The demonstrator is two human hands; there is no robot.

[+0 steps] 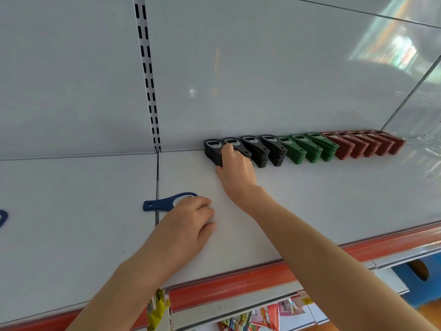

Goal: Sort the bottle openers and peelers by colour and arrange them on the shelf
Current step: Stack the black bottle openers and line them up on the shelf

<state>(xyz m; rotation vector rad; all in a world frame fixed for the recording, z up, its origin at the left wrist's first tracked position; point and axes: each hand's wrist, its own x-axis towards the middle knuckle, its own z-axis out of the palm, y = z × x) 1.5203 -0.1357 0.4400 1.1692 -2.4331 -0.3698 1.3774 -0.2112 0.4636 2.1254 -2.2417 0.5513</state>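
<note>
From the head camera, looking down along a white shelf [310,199], a row of openers stands in neat stacks against the back panel [238,68], running from the middle of the view out toward two o'clock. The row is grouped by colour: four black stacks [265,149] first, then three green stacks [307,146], then the red stacks [365,144] furthest off to the right, each stack touching its neighbour. The right hand [236,170] reaches in from five o'clock and grips the leftmost black stack [211,149], thumb against its near end and fingers curled over the top, so part of the second stack is hidden behind the knuckles. The left hand [188,225] comes up from seven o'clock and rests on the shelf well apart from the row; its fingers are bent over the round head of a blue opener [164,201], holding it down flat, with the handle pointing toward nine o'clock across the seam between two shelf boards. Another blue piece [2,217] shows at the far left edge, cut off, so I can't tell what it is. A slotted upright [148,75] runs up the back panel at eleven o'clock. A red strip [238,280] edges the shelf front; below it hang a yellow packet [156,309] and other bright packets [262,316], with a blue box [415,280] at four o'clock.
</note>
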